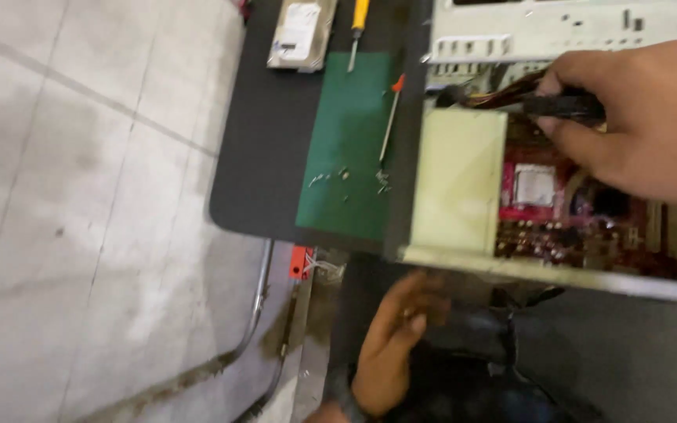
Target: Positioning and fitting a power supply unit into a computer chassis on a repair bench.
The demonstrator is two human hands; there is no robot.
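An open beige computer case [464, 180] lies on a dark table, its red motherboard [581, 227] exposed with a square silver processor [534, 186]. My right hand [644, 117] reaches into the case from the right and grips a black connector [570, 106] on a bundle of yellow, red and black cables [503, 92]. My left hand [393, 345] hangs below the table's front edge over my lap, fingers loosely apart, holding nothing.
A green mat [346, 149] lies on the dark table [264, 157] left of the case, with small screws [344, 175] and a thin red-handled screwdriver [390, 121] on it. A hard drive [301, 33] and a yellow-handled screwdriver [358, 27] lie farther back. Tiled floor [80, 219] lies to the left.
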